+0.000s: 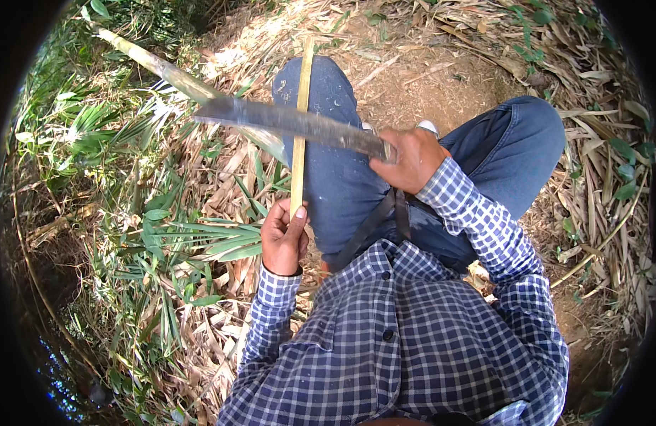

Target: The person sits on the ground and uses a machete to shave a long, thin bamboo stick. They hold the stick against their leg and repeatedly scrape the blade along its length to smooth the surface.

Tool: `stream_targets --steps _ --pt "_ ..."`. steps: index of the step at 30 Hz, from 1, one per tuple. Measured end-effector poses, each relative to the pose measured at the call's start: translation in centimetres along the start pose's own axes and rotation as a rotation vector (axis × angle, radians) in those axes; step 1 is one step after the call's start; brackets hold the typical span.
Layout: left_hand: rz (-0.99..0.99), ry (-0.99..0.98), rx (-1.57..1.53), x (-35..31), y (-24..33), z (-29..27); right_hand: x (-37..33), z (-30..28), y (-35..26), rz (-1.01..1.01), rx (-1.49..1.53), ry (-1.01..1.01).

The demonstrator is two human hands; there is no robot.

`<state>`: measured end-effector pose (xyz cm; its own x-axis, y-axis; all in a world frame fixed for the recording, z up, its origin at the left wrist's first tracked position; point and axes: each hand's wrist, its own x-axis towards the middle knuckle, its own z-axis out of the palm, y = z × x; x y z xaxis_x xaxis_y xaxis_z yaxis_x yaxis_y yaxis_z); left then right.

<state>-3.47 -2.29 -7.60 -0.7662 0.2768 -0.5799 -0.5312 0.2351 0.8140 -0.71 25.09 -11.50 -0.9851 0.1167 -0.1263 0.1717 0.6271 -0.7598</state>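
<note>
- Pinched near end of 1 pale strip [298,167] with left hand [282,240], thumb against fingers.
- Gripped machete [271,118] by handle end in curled right hand [412,160].
- Held strip over left thigh [342,192], machete across; could not tell contact.
- Judged safest: shallow strokes away from left fingers, steadying strip.

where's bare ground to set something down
Mostly bare soil lies ahead between the left knee and right knee, bordered by dry leaves. It's crowded on the left with green plants and a pole, and over the left leg, where the machete crosses the strip.
</note>
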Motion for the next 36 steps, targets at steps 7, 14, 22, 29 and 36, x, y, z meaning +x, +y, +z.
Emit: stream_targets --steps 7,14,22,29,36 --pt "-0.184 -0.061 -0.308 0.3 0.9 1.3 -2.9 1.7 1.2 -0.148 -0.090 -0.175" --pt "-0.272 -0.106 -0.429 -0.5 1.9 1.2 0.1 0.9 2.1 0.006 -0.149 -0.031" --pt "-0.286 -0.116 -0.424 -1.5 1.7 0.8 1.3 0.3 2.4 0.006 -0.141 -0.027" --pt "-0.331 -0.133 -0.433 -2.7 1.1 0.5 0.4 0.2 2.1 -0.160 -0.151 -0.011" --pt "-0.321 -0.132 -0.419 -3.2 1.3 0.6 3.0 -0.8 2.1 0.023 -0.143 -0.022"
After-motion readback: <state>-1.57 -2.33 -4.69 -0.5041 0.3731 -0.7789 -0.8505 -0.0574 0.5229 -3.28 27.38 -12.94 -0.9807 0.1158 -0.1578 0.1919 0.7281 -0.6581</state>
